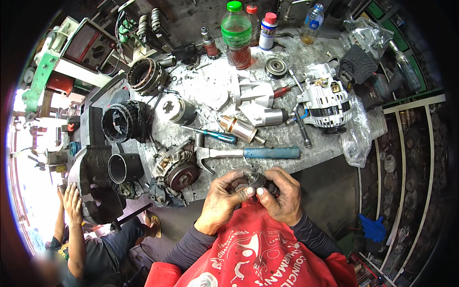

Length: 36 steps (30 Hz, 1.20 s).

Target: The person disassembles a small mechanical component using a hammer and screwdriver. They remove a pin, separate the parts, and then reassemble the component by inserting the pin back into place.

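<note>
Close in front of my chest, both hands hold a small dark cylindrical metal part [256, 179]. Its exact kind is hard to make out, since the fingers cover much of it. My left hand [221, 200] pinches it from the left between thumb and fingers. From the right, my right hand [284, 196] grips it with the thumb tip against its near side. Just beyond the hands lies a claw hammer [270, 152] with a blue handle. Behind that are a blue-handled screwdriver [217, 136] and a copper-and-steel armature [239, 129].
On the workbench [201, 88] stand an alternator [327, 103], a silver starter housing [253, 93], stator rings [146, 76] and a green-capped bottle [236, 36]. A bench vise [93, 184] is at the left, with another person's hand [72, 203] on it. Metal racks [406, 167] stand right.
</note>
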Motion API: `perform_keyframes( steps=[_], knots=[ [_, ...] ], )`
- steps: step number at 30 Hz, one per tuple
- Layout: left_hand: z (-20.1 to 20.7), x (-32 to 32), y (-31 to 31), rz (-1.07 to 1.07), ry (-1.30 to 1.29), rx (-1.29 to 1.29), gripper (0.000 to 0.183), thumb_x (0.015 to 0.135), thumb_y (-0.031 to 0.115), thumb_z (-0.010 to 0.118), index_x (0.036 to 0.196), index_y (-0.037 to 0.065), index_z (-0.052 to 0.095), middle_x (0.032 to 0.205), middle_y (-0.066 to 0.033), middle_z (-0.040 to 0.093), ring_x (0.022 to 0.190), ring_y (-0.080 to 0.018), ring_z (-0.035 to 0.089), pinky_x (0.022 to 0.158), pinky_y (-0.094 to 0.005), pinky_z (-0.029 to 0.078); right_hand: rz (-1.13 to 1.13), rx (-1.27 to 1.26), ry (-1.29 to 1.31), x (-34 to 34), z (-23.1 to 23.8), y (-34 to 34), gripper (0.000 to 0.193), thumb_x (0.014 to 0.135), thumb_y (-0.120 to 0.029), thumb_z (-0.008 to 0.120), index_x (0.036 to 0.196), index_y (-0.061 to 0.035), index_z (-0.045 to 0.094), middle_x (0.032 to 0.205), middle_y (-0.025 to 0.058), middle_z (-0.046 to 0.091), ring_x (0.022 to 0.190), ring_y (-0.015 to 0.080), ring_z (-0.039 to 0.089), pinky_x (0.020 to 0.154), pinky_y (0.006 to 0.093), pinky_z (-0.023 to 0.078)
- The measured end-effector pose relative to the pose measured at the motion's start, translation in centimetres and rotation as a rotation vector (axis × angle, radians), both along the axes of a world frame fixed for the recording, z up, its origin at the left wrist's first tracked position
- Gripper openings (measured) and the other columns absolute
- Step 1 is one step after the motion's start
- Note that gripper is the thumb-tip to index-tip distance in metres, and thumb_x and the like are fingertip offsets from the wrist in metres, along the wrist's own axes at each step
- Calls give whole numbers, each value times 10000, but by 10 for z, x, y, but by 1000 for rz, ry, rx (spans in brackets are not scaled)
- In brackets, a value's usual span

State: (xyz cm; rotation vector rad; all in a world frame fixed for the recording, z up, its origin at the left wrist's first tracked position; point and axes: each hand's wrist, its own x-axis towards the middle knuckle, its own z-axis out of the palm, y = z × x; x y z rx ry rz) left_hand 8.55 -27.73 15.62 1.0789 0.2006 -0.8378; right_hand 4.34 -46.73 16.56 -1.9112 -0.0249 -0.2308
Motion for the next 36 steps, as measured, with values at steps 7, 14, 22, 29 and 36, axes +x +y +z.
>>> perform_keyframes(
  steps=[7, 14, 22, 29, 36],
  knots=[
    [-6, 1, 5, -20, -152, 45, 489, 849, 74, 852, 1296, 1, 666, 1084, -16, 708, 994, -112, 636, 925, -278, 526, 124, 608, 407, -8, -7, -1, 273, 962, -214, 696, 1078, 32, 670, 945, 53, 680, 764, 81, 601, 659, 268, 499],
    [-15, -3, 15, -91, -174, 233, 387, 940, 54, 763, 1303, -25, 652, 1070, -15, 679, 968, -86, 623, 827, -238, 513, 18, 10, 222, -8, -21, 16, 354, 758, -122, 793, 1053, 7, 645, 873, 107, 605, 758, 240, 655, 698, 331, 530],
    [-31, -1, 26, -88, -107, 22, 418, 996, 100, 711, 1380, -30, 609, 1088, -59, 705, 963, -122, 657, 879, -282, 548, 71, -183, 56, -3, -30, 22, 346, 785, -117, 794, 1074, 7, 651, 994, 144, 628, 896, 325, 658, 784, 428, 553],
    [-54, -1, 57, 151, 57, 202, 376, 1012, 149, 687, 1340, -26, 638, 1145, -52, 714, 903, -95, 642, 784, -233, 517, -96, -190, 371, -12, -64, -5, 358, 880, -131, 757, 1194, -1, 645, 972, 155, 649, 881, 336, 676, 800, 415, 565],
    [-69, 5, 53, -52, -424, 754, 437, 900, 263, 810, 1167, -67, 705, 967, -160, 709, 862, -215, 663, 762, -360, 537, 80, -516, 75, 3, -113, 16, 530, 852, -134, 781, 1328, -11, 582, 1204, 170, 616, 1063, 355, 647, 905, 431, 543]
  ],
)
